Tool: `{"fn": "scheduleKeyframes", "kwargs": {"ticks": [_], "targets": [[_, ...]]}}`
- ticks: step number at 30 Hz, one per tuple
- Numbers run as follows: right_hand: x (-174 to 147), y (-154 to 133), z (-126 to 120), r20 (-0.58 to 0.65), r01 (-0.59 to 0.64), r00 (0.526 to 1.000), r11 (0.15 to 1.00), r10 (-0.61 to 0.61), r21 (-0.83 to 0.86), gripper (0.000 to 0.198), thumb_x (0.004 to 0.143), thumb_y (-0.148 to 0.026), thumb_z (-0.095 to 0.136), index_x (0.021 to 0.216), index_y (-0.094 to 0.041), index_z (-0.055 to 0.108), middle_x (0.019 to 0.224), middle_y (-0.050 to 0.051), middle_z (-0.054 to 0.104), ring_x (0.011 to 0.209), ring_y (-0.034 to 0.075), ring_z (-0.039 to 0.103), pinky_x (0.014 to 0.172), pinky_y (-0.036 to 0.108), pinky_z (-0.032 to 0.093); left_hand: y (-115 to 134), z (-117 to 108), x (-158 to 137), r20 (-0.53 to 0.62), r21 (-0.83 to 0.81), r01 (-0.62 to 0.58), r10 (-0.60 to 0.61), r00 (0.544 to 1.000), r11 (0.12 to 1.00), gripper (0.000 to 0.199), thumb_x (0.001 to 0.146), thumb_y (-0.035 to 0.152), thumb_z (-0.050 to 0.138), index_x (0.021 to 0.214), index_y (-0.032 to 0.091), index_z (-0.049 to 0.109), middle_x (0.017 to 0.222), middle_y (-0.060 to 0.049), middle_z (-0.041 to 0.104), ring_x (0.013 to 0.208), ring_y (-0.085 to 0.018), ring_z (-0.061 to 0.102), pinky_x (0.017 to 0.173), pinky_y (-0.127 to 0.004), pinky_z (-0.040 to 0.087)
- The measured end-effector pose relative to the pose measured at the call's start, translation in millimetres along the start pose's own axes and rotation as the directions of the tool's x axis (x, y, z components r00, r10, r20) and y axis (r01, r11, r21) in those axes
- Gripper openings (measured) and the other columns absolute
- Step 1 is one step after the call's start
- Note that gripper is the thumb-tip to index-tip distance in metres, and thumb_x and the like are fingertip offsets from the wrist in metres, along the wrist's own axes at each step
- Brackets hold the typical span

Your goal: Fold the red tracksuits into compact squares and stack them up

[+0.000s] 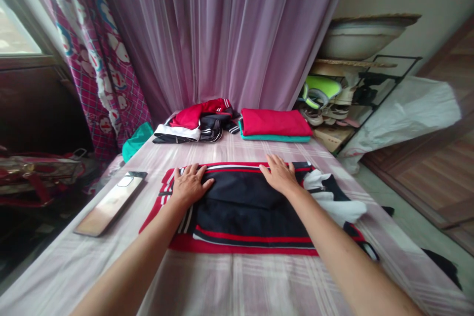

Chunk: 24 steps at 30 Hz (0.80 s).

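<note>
A dark navy and red track jacket (244,202) with white stripes lies partly folded on the checked cloth. My left hand (190,185) rests flat on its far left part, fingers spread. On the far right part my right hand (279,174) lies with fingers apart, palm down. Neither hand grips the fabric. White and dark parts of the garment (333,197) spread out beyond my right wrist. Red striped fabric (163,202) sticks out to the left of my left hand.
Behind the jacket are a loose heap of red, white and black clothes (196,121) and a folded red and teal stack (276,124). A phone (111,202) lies at the left. A rack with shoes (333,108) stands at the right, beside a white plastic bag (411,108).
</note>
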State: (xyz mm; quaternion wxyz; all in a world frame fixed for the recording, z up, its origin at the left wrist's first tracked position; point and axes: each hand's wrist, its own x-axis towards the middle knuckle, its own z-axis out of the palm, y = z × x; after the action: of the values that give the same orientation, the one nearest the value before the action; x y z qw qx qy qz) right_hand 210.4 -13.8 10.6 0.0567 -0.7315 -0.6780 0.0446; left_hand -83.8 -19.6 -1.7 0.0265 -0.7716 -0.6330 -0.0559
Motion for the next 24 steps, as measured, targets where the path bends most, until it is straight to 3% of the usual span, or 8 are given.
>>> {"fn": "scheduleKeyframes", "kwargs": {"ticks": [3,8,14,18,21,24], "targets": [[-16,-18,2,-0.131,0.098,0.987,0.995,-0.093,0.028,0.06,0.102,-0.045,0.025,0.157,-0.023,0.029,0.165,0.011,0.026,0.151,0.026,0.021,0.119,0.058,0.015,1,-1,-1,0.001,-0.013,0.011,-0.011,1.0,1.0,0.059,0.095,0.06,0.042,0.144,0.028,0.051,0.15,-0.013,0.05,0.136,-0.036,0.044,0.112,-0.067,0.025],[-35,-31,26,0.096,0.157,0.983,0.987,-0.158,0.013,0.059,0.101,-0.051,0.031,0.154,-0.027,0.038,0.164,0.009,0.029,0.151,0.026,0.024,0.12,0.056,0.011,-3,1,1,0.032,-0.061,0.034,-0.032,0.999,0.998,0.06,0.093,0.062,0.043,0.145,0.032,0.05,0.154,-0.01,0.047,0.141,-0.036,0.041,0.112,-0.07,0.024],[-35,-29,24,0.102,0.15,0.983,0.988,-0.152,0.031,0.06,0.101,-0.051,0.029,0.155,-0.026,0.036,0.164,0.01,0.027,0.151,0.025,0.021,0.12,0.055,0.01,-16,0,1,-0.015,-0.149,0.077,-0.08,0.997,0.986,0.051,0.099,0.049,0.038,0.144,0.03,0.052,0.159,-0.007,0.039,0.148,-0.032,0.033,0.115,-0.064,0.028],[-36,-31,22,0.101,0.149,0.983,0.987,-0.154,0.055,0.062,0.1,-0.053,0.028,0.155,-0.026,0.035,0.165,0.009,0.027,0.152,0.024,0.019,0.121,0.055,0.009,-15,-4,-25,-0.111,-0.063,0.019,-0.026,0.993,0.998,0.05,0.098,0.048,0.039,0.14,0.028,0.057,0.157,-0.008,0.043,0.147,-0.033,0.033,0.119,-0.062,0.021],[-34,-34,20,0.13,0.151,0.979,0.986,-0.159,0.067,0.063,0.1,-0.054,0.027,0.156,-0.026,0.034,0.166,0.008,0.024,0.152,0.024,0.017,0.121,0.055,0.008,-9,-2,-47,-0.086,-0.021,-0.019,0.017,0.996,1.0,0.05,0.098,0.049,0.04,0.14,0.028,0.057,0.155,-0.007,0.047,0.145,-0.032,0.038,0.119,-0.061,0.02],[-32,-28,16,0.171,0.13,0.975,0.989,-0.141,0.072,0.065,0.1,-0.056,0.024,0.157,-0.027,0.03,0.167,0.007,0.02,0.153,0.023,0.016,0.121,0.054,0.009,-7,2,-58,-0.044,-0.024,-0.005,0.004,0.999,1.0,0.054,0.097,0.049,0.042,0.146,0.026,0.051,0.157,-0.009,0.042,0.146,-0.033,0.035,0.118,-0.062,0.022]]}}
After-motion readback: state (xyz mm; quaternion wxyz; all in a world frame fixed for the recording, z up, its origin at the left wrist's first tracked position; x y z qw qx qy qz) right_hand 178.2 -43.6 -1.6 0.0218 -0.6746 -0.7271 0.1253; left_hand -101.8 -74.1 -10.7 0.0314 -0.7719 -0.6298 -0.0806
